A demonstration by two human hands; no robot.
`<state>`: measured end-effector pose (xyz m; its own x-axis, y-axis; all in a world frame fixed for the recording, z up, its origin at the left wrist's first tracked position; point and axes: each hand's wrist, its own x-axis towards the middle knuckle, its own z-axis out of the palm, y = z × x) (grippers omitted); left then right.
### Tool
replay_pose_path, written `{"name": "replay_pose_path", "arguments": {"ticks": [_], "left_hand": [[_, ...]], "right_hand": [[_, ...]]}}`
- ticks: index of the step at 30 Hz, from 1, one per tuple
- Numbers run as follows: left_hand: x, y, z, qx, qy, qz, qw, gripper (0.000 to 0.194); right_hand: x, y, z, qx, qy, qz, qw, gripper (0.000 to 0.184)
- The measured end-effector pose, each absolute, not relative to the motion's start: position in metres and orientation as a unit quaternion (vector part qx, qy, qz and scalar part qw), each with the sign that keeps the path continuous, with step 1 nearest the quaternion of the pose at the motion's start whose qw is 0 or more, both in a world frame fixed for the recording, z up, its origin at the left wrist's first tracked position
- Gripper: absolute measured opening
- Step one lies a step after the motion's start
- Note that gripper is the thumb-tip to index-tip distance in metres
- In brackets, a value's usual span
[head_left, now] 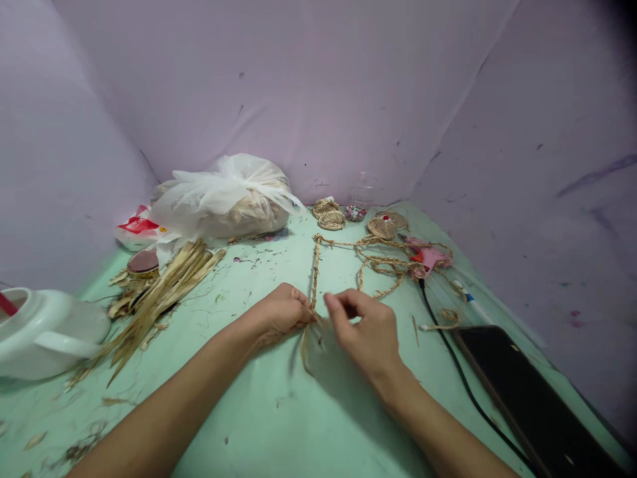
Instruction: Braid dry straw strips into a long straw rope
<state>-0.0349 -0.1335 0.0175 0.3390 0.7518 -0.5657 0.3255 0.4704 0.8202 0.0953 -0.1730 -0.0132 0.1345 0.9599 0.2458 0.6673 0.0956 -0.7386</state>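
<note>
A braided cord of dried plant fibre (315, 271) runs from the table's middle toward me. At its near end, my left hand (286, 312) is closed, pinching the cord where loose strands come out. My right hand (368, 332) is just to the right, its fingers curled and thumb raised. A blurred, pale fibre strand (324, 322) stretches from the left fingertips to the right fingers, which seem closed on it. Another loose strand (305, 352) hangs below the left hand. The rest of the cord lies in loops (385, 264) at the back right.
Dried leaf strips (169, 292) lie at left beside a white plastic jug (54, 328). Behind them rests a tied plastic bag (233, 199). Woven coils (331, 219) and a clear bottle (355, 211) stand at the back. A phone (527, 398), black cable (458, 372) and pink star-shaped object (430, 257) are at right.
</note>
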Motion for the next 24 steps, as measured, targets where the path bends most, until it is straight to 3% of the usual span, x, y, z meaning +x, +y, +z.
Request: {"name": "replay_pose_path", "arguments": {"ticks": [3,7,12,17,24], "left_hand": [[-0.036,-0.133,0.014,0.506,0.542,0.159,0.652,0.015],[-0.038,-0.132,0.005,0.527,0.509,0.181,0.656,0.014],[-0.041,-0.129,-0.003,0.584,0.516,0.154,0.608,0.012],[-0.046,-0.125,-0.007,0.686,0.581,0.114,0.422,0.01],[-0.039,-0.141,0.014,0.74,0.618,0.045,0.262,0.012]], "right_hand": [[0.101,-0.158,-0.021,-0.634,-0.527,0.38,0.421,0.025],[0.095,-0.154,-0.03,-0.542,-0.471,0.595,0.36,0.014],[0.091,-0.154,-0.033,-0.558,-0.463,0.575,0.379,0.007],[0.093,-0.151,-0.037,-0.571,-0.47,0.56,0.374,0.008],[0.091,-0.155,-0.029,-0.564,-0.414,0.597,0.394,0.01]]}}
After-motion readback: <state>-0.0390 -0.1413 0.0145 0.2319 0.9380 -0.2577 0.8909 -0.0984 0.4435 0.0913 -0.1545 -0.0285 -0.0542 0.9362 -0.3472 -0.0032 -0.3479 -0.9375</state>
